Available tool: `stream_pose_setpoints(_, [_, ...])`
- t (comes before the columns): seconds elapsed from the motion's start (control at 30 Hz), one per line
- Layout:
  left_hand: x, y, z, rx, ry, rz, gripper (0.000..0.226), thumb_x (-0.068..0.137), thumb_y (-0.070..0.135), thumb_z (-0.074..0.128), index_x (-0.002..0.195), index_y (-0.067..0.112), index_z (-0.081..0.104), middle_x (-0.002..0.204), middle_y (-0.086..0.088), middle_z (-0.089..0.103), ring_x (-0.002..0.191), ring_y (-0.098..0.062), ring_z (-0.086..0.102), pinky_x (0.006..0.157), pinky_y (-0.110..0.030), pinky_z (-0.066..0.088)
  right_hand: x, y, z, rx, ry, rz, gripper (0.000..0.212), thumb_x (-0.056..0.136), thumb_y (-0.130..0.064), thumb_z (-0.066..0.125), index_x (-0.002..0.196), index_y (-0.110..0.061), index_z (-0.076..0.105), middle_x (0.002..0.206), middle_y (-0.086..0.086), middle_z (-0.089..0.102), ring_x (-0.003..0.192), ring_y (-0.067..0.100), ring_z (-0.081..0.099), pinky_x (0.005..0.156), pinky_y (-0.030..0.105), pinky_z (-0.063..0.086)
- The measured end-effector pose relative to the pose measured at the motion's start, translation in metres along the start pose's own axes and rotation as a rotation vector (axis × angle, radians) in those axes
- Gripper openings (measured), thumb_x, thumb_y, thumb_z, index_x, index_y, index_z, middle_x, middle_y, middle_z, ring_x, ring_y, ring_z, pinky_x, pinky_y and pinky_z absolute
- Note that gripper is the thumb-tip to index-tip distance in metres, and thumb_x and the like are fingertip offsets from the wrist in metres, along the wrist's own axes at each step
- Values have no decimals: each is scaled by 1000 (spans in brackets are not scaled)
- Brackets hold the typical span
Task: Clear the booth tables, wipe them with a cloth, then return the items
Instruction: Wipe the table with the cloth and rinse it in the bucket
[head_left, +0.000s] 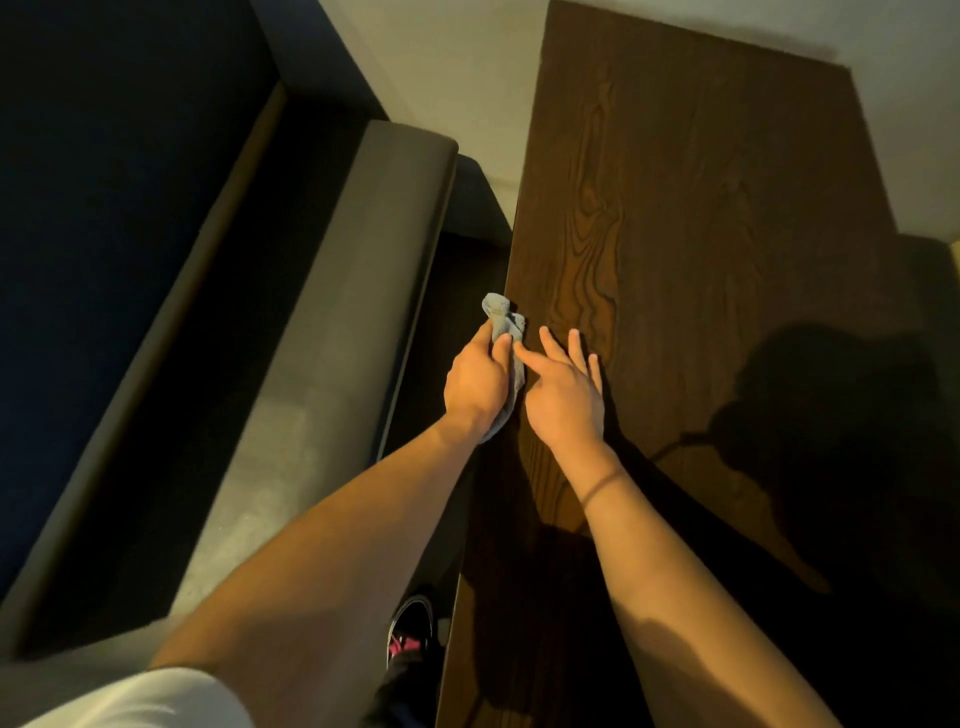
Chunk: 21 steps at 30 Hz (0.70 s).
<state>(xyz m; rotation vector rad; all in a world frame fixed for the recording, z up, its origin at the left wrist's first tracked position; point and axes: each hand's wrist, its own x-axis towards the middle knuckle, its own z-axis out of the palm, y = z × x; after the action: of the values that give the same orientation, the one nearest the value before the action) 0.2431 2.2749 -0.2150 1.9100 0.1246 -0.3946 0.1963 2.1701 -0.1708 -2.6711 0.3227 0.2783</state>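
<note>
Forearms closest to camera, reaching far over table. Dark wood booth table (701, 249) fills right side, top looks bare where visible, grey booth seat (332, 322) on left. Left hand (475, 382) grips small grey-blue cloth (503, 325) bunched at table's left edge. Right hand (563, 392) just beside, fingers spread straight, holding nothing. Cloth looks soft, light, floppy; reckon best grabbed by bunched middle so ends don't trail.

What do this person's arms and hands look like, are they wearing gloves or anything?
No gloves: both hands, left hand and right hand, are bare, and so are both forearms. A thin dark band circles the right wrist. A white short sleeve shows at the left upper arm, at the bottom edge of the view. No rings or watch show from this angle.
</note>
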Motion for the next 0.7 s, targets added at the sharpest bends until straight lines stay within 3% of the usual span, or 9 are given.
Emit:
stream_pose_setpoints(0.1, [-40, -15, -3, 7, 12, 9, 42, 108, 38, 39, 148, 30, 48, 135, 7, 63, 121, -11, 58, 99, -33, 44, -38, 0, 12, -23, 5, -12, 60, 97, -7, 45, 147, -41, 42, 165, -8, 22, 155, 18, -1, 125, 46, 0])
stream_pose_setpoints(0.4, [-184, -70, -14, 50, 48, -28, 39, 108, 36, 39, 145, 27, 50, 124, 12, 62, 111, -3, 56, 87, -22, 38, -181, 7, 43, -57, -83, -104, 58, 100, -14, 44, 150, -43, 37, 165, -11, 18, 154, 17, -2, 125, 46, -2])
stream_pose_setpoints(0.53, [-250, -97, -17, 43, 67, -68, 41, 108, 38, 40, 144, 23, 52, 130, 5, 65, 117, -10, 59, 90, -24, 39, -249, 14, 61, -89, -86, -179, 59, 100, -14, 43, 151, -42, 33, 165, -10, 18, 155, 18, 1, 125, 46, -1])
stream_pose_setpoints(0.7, [-318, -117, -22, 81, 100, -128, 30, 108, 40, 39, 120, 26, 63, 97, 14, 63, 89, -3, 59, 68, -13, 35, -311, 17, 79, -92, -92, -219, 58, 100, -14, 43, 150, -42, 36, 165, -10, 19, 155, 18, 3, 125, 47, 2])
